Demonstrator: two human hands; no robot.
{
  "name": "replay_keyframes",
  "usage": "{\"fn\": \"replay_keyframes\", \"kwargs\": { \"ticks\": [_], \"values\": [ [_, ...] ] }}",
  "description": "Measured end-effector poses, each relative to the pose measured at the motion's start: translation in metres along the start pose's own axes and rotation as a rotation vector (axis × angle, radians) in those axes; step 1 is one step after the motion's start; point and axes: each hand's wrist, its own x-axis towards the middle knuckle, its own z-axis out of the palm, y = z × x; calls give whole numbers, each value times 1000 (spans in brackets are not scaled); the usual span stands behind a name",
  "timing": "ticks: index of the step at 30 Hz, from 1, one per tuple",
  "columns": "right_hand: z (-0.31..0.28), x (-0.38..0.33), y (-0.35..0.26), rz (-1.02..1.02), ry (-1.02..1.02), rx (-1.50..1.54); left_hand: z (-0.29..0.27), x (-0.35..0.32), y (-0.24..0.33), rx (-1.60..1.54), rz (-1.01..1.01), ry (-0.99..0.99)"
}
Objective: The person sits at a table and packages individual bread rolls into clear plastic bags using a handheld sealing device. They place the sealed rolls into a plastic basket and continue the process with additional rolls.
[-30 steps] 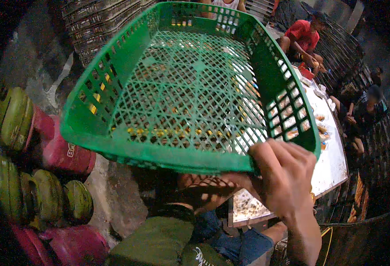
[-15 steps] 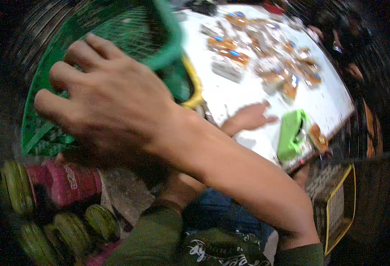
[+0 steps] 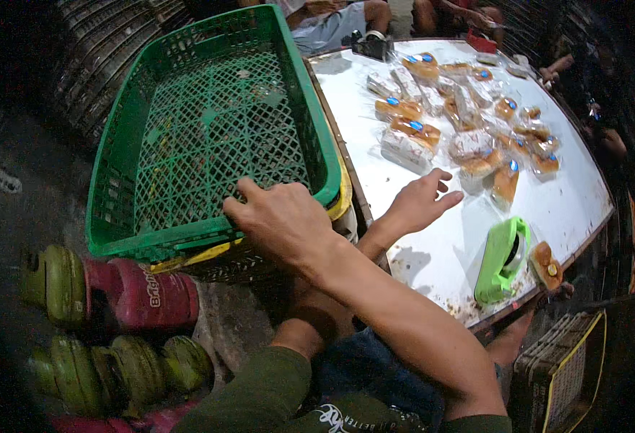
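Note:
My arms cross, the right one passing over the left. My right hand (image 3: pixel 288 224) is curled over the near rim of a green plastic crate (image 3: pixel 209 234), which has a mesh floor and nothing large in it. The crate rests on a yellow-rimmed crate (image 3: pixel 344 191) beside the table. Over the white tabletop, my left hand (image 3: pixel 422 206) is open, fingers apart and empty. Just beyond it lie wrapped bread packs, including a white-patterned one (image 3: pixel 406 149) and a brown roll with a blue label (image 3: pixel 415 131).
A green tape dispenser (image 3: pixel 501 263) stands near the table's right front edge, by a bread roll (image 3: pixel 546 265). Pink and green gas cylinders (image 3: pixel 140 292) lie at lower left. Another yellow-edged crate (image 3: pixel 559 375) is at lower right. People sit around the far side, one in light shorts (image 3: pixel 332 29).
The green crate and my right hand have shifted right and down in the picture, and the crate's whole mesh floor now shows. My left hand stays open over the table.

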Motion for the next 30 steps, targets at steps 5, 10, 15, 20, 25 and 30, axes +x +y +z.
{"fn": "replay_keyframes", "kwargs": {
  "ticks": [5, 10, 15, 20, 25, 30],
  "values": [
    [-5, 7, 0, -54, 42, -51, -6, -3, 4, -22, 15, 8],
    [-46, 46, -17, -116, 104, -86, -16, -10, 11, -28, -26, -13],
    [-77, 70, -27, -94, 64, -128, -13, -3, 14, -41, -22, -30],
    [-93, 68, -36, -4, 12, -169, -15, -1, 24, -75, 7, -55],
    [-96, 64, -51, 35, -98, -102, -27, -14, 10, -50, -42, -30],
    [-104, 55, -58, 61, -94, -134, -23, -11, 12, -32, -33, -31]
  ]
}}
